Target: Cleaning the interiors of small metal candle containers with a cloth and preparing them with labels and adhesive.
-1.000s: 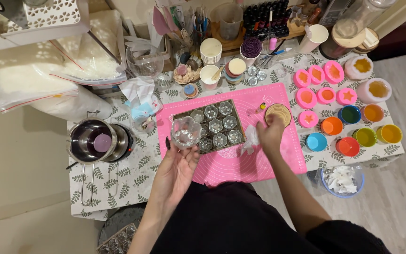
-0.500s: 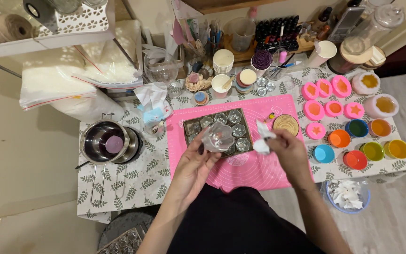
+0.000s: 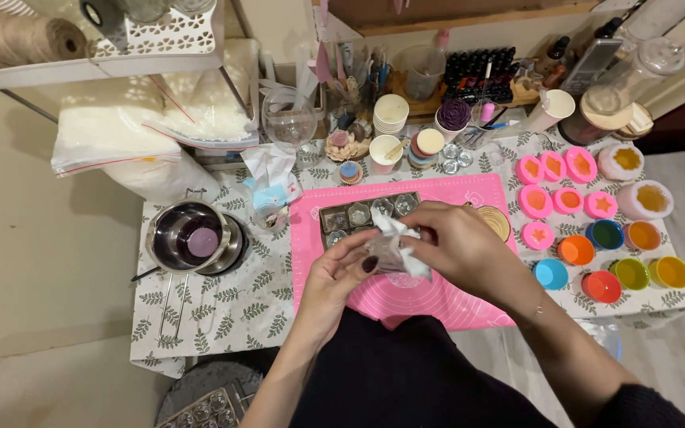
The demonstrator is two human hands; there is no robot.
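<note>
My left hand (image 3: 341, 273) cups a small clear glass jar (image 3: 384, 255) from below while my right hand (image 3: 455, 244) presses a crumpled white tissue (image 3: 394, 234) into it, both gripping tight above the pink silicone mat (image 3: 438, 297), tray of jars (image 3: 350, 215) just beyond.

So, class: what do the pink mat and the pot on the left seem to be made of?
Pink mat: probably silicone; matte, lies flat and limp, with faint printed markings.
Pot: metal, likely stainless steel; shiny grey with bright reflections on the rim.
</note>
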